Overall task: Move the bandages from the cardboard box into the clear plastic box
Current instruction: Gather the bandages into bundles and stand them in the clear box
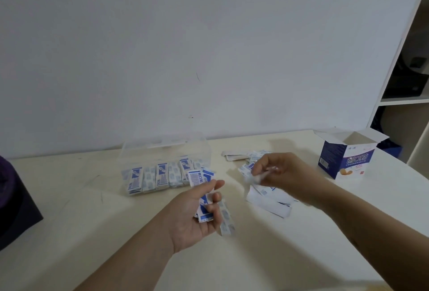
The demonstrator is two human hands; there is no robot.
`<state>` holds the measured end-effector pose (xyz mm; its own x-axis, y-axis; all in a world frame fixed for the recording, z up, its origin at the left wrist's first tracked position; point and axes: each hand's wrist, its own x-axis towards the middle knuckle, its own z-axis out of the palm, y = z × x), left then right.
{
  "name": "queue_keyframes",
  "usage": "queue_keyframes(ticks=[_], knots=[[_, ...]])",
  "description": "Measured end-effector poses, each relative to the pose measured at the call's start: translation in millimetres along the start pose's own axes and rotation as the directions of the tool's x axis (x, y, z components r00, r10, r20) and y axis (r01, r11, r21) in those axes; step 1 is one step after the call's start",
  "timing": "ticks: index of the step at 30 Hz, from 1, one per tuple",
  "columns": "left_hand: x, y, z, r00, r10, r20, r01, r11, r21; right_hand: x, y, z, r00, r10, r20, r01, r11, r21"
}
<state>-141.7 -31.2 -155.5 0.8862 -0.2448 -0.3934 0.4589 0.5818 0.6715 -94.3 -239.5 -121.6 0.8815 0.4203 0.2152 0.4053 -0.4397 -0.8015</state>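
Observation:
The clear plastic box (130, 151) stands open at the table's middle back, with a row of white-and-blue bandages (160, 175) laid inside it. My left hand (197, 214) is in front of the box and grips a small stack of bandages (204, 209), fingers curled round them. My right hand (283, 174) hovers over a loose pile of bandages (269, 200) and pinches one bandage (254, 178) between its fingertips. The blue and white cardboard box (346, 158) stands open, flaps up, at the far right.
A dark object (14, 200) sits at the table's left edge. A white wall rises right behind the table. A white shelf unit (408, 100) stands at the right, beyond the cardboard box. More loose bandages (241, 155) lie behind my right hand.

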Motion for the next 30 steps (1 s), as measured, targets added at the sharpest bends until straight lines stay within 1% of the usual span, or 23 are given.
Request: queue_keyframes(ticks=[2, 3, 4, 5, 7, 9, 11, 12, 13, 14, 15, 16, 17, 19, 21, 23, 25, 27, 28, 30], knots=[[-6, -1, 6, 1.000, 0.013, 0.021, -0.015, 0.996, 0.092, -3, -3, 15, 0.975, -0.211, -0.062, 0.197, 0.964, -0.180], [-10, -2, 9, 0.999, 0.022, 0.039, -0.027, 0.991, 0.132, -4, -4, 21, 0.953, -0.294, -0.073, 0.267, 0.930, -0.252], [-12, -4, 11, 0.998, 0.033, 0.060, -0.043, 0.984, 0.172, -3, -1, 27, 0.934, -0.348, -0.081, 0.312, 0.905, -0.289], [-14, -5, 13, 0.996, 0.052, 0.074, -0.067, 0.974, 0.216, -4, -1, 30, 0.923, -0.374, -0.091, 0.333, 0.894, -0.300], [-13, -8, 13, 0.991, 0.117, 0.067, -0.131, 0.952, 0.277, -4, 0, 37, 0.917, -0.378, -0.124, 0.332, 0.899, -0.284], [-10, -9, 11, 0.984, 0.176, 0.028, -0.177, 0.946, 0.272, -6, -1, 40, 0.919, -0.363, -0.152, 0.317, 0.912, -0.261], [-7, -7, 10, 0.977, 0.214, -0.010, -0.205, 0.948, 0.243, -8, -2, 43, 0.927, -0.311, -0.208, 0.269, 0.941, -0.205], [-6, -6, 10, 0.973, 0.231, -0.022, -0.220, 0.947, 0.232, -8, -1, 44, 0.937, -0.246, -0.250, 0.224, 0.968, -0.111], [-6, -6, 9, 0.969, 0.247, -0.029, -0.235, 0.946, 0.222, -9, -2, 45, 0.948, -0.142, -0.285, 0.163, 0.985, 0.053], [-6, -5, 8, 0.964, 0.263, -0.037, -0.249, 0.944, 0.216, -10, -5, 46, 0.958, -0.007, -0.288, 0.093, 0.954, 0.285], [-6, -5, 8, 0.959, 0.279, -0.041, -0.264, 0.939, 0.220, -11, -8, 48, 0.964, 0.127, -0.235, 0.007, 0.867, 0.498], [-7, -6, 8, 0.956, 0.289, -0.039, -0.273, 0.933, 0.234, -11, -10, 49, 0.963, 0.219, -0.160, -0.071, 0.773, 0.631], [-7, -6, 8, 0.954, 0.298, -0.035, -0.280, 0.926, 0.254, -12, -11, 51, 0.962, 0.253, -0.099, -0.128, 0.744, 0.656], [-7, -8, 9, 0.948, 0.317, -0.035, -0.293, 0.911, 0.290, -12, -11, 57, 0.963, 0.263, -0.064, -0.177, 0.790, 0.588], [-6, -8, 10, 0.939, 0.339, -0.048, -0.313, 0.906, 0.285, -11, -10, 61, 0.961, 0.268, -0.076, -0.179, 0.803, 0.568], [-5, -5, 8, 0.929, 0.362, -0.080, -0.330, 0.904, 0.272, -8, -7, 62, 0.959, 0.274, -0.066, -0.181, 0.779, 0.601], [-2, 1, 3, 0.913, 0.387, -0.130, -0.332, 0.889, 0.315, -6, -3, 61, 0.959, 0.279, -0.051, -0.183, 0.747, 0.639], [1, 6, -5, 0.899, 0.408, -0.161, -0.299, 0.839, 0.454, -6, 1, 58, 0.955, 0.293, -0.039, -0.186, 0.698, 0.691], [2, 7, -10, 0.901, 0.407, -0.151, -0.266, 0.794, 0.547, -6, 3, 56, 0.951, 0.307, -0.029, -0.195, 0.670, 0.716], [4, 6, -16, 0.927, 0.366, -0.083, -0.198, 0.667, 0.719, -7, 6, 53, 0.942, 0.336, 0.002, -0.226, 0.627, 0.745]])
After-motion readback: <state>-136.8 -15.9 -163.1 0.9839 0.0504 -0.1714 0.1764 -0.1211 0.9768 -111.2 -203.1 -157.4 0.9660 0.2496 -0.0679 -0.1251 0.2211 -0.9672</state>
